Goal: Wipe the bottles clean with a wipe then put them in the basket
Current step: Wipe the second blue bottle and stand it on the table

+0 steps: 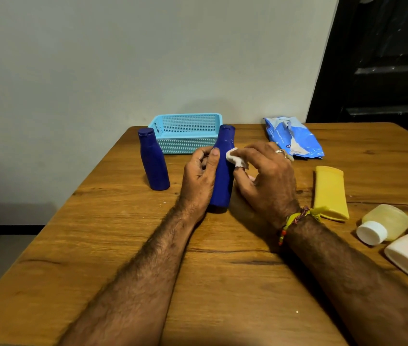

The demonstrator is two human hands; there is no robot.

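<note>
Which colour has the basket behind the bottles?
Light blue, with a perforated grid pattern; the basket shows in the head view.

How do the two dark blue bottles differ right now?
The held blue bottle is gripped by the left hand and rubbed with a wipe by the right hand; the free blue bottle stands untouched, further left. Both are upright, capped, outside the basket.

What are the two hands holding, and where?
The left hand grips the blue bottle round its middle. The right hand pinches a white wipe against its neck.
</note>
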